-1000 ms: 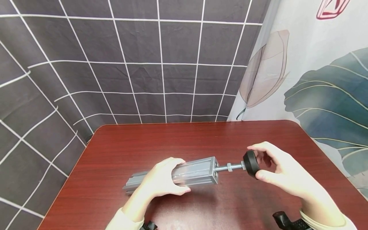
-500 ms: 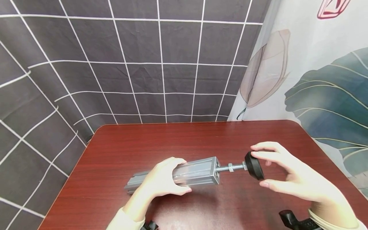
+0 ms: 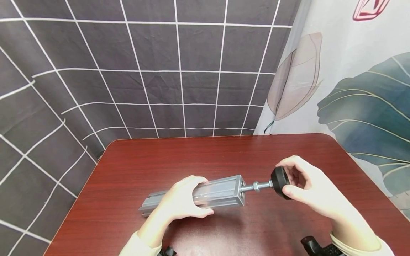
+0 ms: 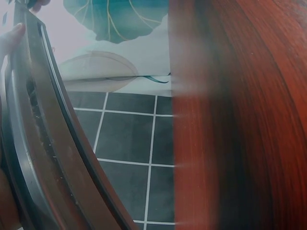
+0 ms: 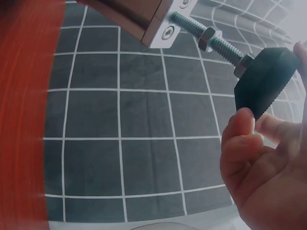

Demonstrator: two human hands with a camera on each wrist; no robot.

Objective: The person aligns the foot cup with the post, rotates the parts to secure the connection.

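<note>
A grey aluminium profile (image 3: pixel 221 192) lies across my front in the head view, its far-left end lower than its right. My left hand (image 3: pixel 180 199) grips its middle from above, thumb on the near side. From the right end face sticks a threaded rod (image 3: pixel 264 185) carrying a hex nut (image 3: pixel 256 186). On the rod's tip sits a black levelling foot (image 3: pixel 279 182) with a ridged rim. My right hand (image 3: pixel 315 188) pinches that foot between thumb and fingers. The right wrist view shows the foot (image 5: pixel 266 79) tilted, fingertips on its edge. Along the left wrist view's edge runs the profile (image 4: pixel 43 129).
The red-brown wooden table (image 3: pixel 192 153) spans the lower head view. Behind it hangs a dark grid-patterned curtain (image 3: pixel 160 46), with a white leaf-print curtain (image 3: pixel 362 106) to the right. Black camera gear (image 3: pixel 321 247) sits by the right wrist.
My right hand's fingers spread and shifted right half a second ago. Now they have come back left and closed on the foot, which is turned slightly. My left hand and the profile stay nearly still.
</note>
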